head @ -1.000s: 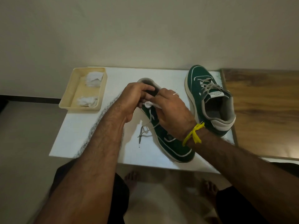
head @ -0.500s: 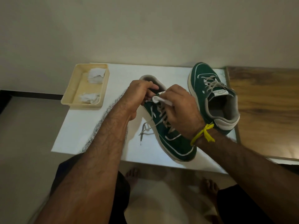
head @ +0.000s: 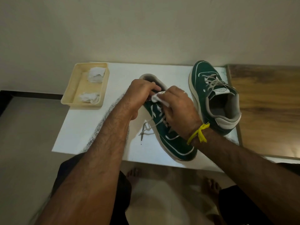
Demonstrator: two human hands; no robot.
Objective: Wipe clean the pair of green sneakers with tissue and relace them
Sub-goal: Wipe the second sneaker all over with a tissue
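Green suede-look sneakers, two in number, sit on a white counter (head: 97, 127). The near sneaker (head: 175, 143) lies at centre, toe toward the person, heel toward the wall. The far sneaker (head: 201, 88) stands just beside it on the right, toe toward the wall, laced, heel opening facing the camera.

Left hand (head: 139, 93): forearm reaches in from lower left, wrist bent, fingers curled over the collar of the near sneaker at its heel opening; the grip is closed on the shoe's edge.

Right hand (head: 177, 108): forearm enters from lower right, a yellow thread band (head: 198, 133) tied at the wrist, a ring visible on one finger. Fingers are curled down over the tongue area, pinching a folded white tissue (head: 158, 99) against the shoe. The two hands are almost touching.

One grey lace (head: 146, 127) trails loose from the near sneaker onto the counter, its tip lying left of the shoe.

One cream plastic tray (head: 71, 88) rests at the counter's left rear corner. It holds two crumpled tissue wads (head: 95, 75), one at the far end, one at the near end.

Wooden surface (head: 266, 108) adjoins the counter on the right. Two bare feet (head: 133, 176) show on the floor below.
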